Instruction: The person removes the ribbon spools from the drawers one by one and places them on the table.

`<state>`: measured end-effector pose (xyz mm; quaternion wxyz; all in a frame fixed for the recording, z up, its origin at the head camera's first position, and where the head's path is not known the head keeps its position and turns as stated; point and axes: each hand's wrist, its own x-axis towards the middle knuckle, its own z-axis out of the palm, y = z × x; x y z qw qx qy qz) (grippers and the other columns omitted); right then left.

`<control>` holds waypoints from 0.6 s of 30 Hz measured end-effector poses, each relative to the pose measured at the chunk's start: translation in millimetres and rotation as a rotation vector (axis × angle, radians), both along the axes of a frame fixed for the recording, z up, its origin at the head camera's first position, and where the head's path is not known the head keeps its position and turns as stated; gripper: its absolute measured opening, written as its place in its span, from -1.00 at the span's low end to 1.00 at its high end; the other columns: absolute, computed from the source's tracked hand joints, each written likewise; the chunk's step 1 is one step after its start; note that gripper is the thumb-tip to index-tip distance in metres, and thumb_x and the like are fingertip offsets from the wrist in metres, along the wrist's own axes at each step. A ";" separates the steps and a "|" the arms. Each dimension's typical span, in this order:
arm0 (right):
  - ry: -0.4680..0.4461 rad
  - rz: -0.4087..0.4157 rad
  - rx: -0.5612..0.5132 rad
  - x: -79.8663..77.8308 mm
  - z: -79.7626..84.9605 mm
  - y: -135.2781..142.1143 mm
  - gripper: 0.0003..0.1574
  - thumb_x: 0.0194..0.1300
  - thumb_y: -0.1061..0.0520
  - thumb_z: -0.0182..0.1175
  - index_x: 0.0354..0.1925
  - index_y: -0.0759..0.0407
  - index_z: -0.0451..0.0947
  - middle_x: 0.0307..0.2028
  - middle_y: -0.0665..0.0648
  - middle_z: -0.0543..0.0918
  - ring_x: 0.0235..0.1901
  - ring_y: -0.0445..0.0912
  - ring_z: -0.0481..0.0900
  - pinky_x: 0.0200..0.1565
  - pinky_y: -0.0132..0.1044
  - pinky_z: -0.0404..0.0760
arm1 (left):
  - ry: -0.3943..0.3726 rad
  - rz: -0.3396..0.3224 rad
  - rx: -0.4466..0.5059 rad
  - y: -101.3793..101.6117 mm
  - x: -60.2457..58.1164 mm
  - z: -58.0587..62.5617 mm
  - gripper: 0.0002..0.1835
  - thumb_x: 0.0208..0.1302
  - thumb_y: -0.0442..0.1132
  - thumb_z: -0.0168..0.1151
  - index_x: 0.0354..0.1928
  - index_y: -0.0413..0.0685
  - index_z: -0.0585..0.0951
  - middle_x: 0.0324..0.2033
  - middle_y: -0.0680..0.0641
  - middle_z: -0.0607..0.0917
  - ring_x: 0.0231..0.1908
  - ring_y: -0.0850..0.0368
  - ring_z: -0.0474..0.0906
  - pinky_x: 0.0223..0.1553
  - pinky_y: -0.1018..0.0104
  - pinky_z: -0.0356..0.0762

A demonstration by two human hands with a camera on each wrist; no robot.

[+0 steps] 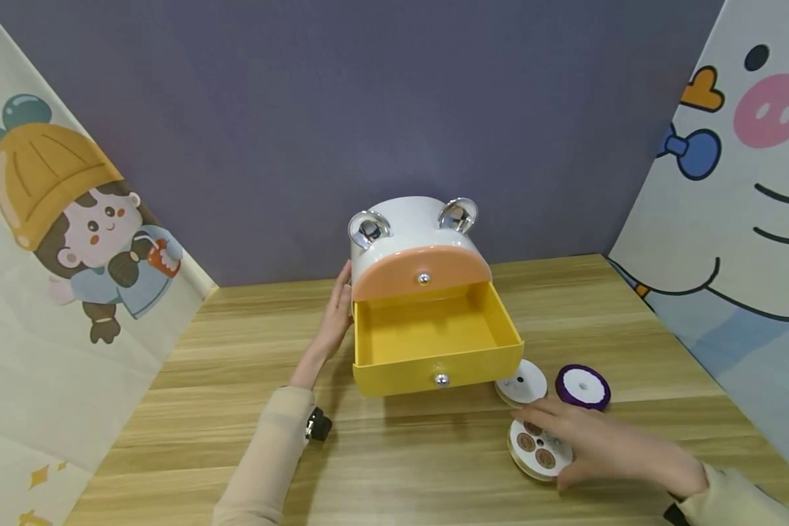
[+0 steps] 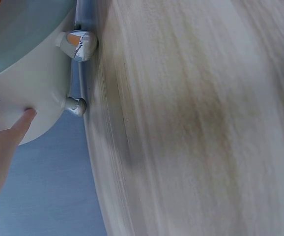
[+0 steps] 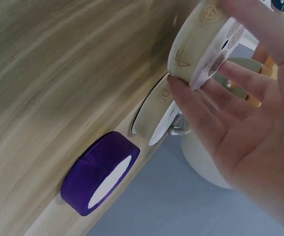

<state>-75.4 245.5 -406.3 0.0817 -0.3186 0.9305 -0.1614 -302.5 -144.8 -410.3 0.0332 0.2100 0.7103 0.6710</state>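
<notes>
A small white drawer cabinet (image 1: 401,219) with an orange upper drawer front and silver ears stands on the table. Its yellow lower drawer (image 1: 437,332) is pulled out, with nothing inside. My left hand (image 1: 335,321) rests with extended fingers against the cabinet's left side; in the left wrist view a fingertip (image 2: 26,115) touches the white wall. My right hand (image 1: 598,442) holds a cream ribbon spool (image 1: 540,453) by its edge, between thumb and fingers. Gold print shows on its ribbon. Behind it lie another cream ribbon spool (image 1: 524,383) and a purple ribbon spool (image 3: 100,172).
The wooden table (image 1: 237,365) ends at a grey-blue wall panel (image 1: 302,146) behind the cabinet. Cartoon-printed panels (image 1: 13,329) flank it on both sides. The pulled-out drawer overhangs the table close to the cream spools.
</notes>
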 end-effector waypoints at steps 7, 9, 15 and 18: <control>-0.023 0.001 0.021 -0.4 -3.6 -4.2 0.09 -0.14 -0.26 0.55 0.34 -0.01 0.41 0.26 0.10 0.51 0.14 0.01 0.53 0.05 -0.09 0.68 | -0.016 -0.008 0.006 1.8 10.2 11.7 -0.44 0.62 0.01 -0.38 0.58 0.35 -0.10 0.60 0.03 -0.14 0.56 -0.14 -0.06 0.39 -0.34 0.22; -0.019 0.000 0.029 -0.1 -5.4 -5.0 0.09 -0.13 -0.27 0.55 0.34 -0.02 0.41 0.27 0.09 0.51 0.16 0.03 0.53 0.07 -0.07 0.68 | -0.032 -0.017 0.005 2.6 15.4 18.4 -0.43 0.63 -0.05 -0.41 0.59 0.28 -0.12 0.61 0.00 -0.16 0.56 -0.16 -0.08 0.40 -0.33 0.19; 0.084 0.027 0.032 0.5 -11.7 -5.8 0.12 -0.13 -0.34 0.51 0.35 0.00 0.40 0.26 0.05 0.53 0.13 0.00 0.55 0.06 -0.07 0.68 | -0.021 -0.017 0.010 2.6 17.1 18.9 -0.43 0.63 -0.07 -0.42 0.60 0.22 -0.13 0.61 -0.03 -0.18 0.56 -0.19 -0.10 0.40 -0.36 0.16; 0.160 0.061 0.042 0.7 -14.0 -5.5 0.13 -0.14 -0.35 0.50 0.35 0.03 0.42 0.25 0.07 0.54 0.13 0.01 0.56 0.06 -0.04 0.68 | -0.022 -0.013 0.006 2.4 17.7 19.6 -0.43 0.63 -0.07 -0.42 0.60 0.23 -0.13 0.61 -0.03 -0.18 0.56 -0.19 -0.11 0.40 -0.37 0.16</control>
